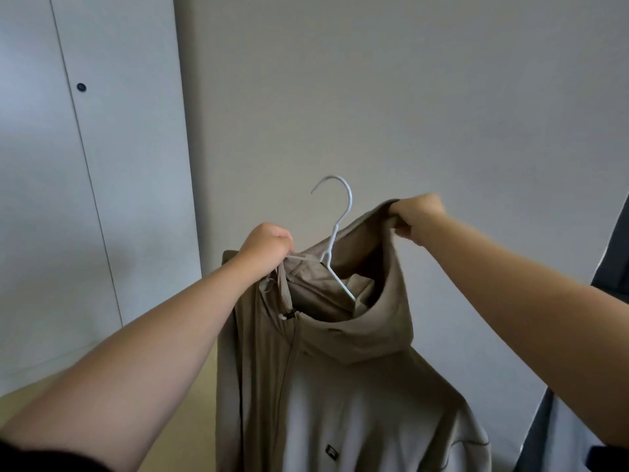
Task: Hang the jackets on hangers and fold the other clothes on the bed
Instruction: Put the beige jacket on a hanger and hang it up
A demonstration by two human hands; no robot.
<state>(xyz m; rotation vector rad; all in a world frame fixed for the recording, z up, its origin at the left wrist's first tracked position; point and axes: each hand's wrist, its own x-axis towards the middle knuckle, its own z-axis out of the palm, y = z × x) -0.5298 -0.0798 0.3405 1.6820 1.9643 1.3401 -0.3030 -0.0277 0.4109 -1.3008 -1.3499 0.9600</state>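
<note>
A beige zip jacket [343, 386] hangs in front of me, held up in the air. A white wire hanger [335, 229] sits inside its neck opening, with the hook standing up above the collar. My left hand [269, 245] grips the hanger's left arm together with the jacket's front edge. Off to the right, my right hand [417, 212] pinches the hood's rim and lifts it up. The hanger's right arm disappears into the jacket.
A plain grey wall [408, 97] stands straight ahead. White wardrobe doors [68, 165] with a small dark knob [81, 86] fill the left. A dark vertical edge [612, 240] runs down the far right. Yellowish floor [190, 403] shows at the lower left.
</note>
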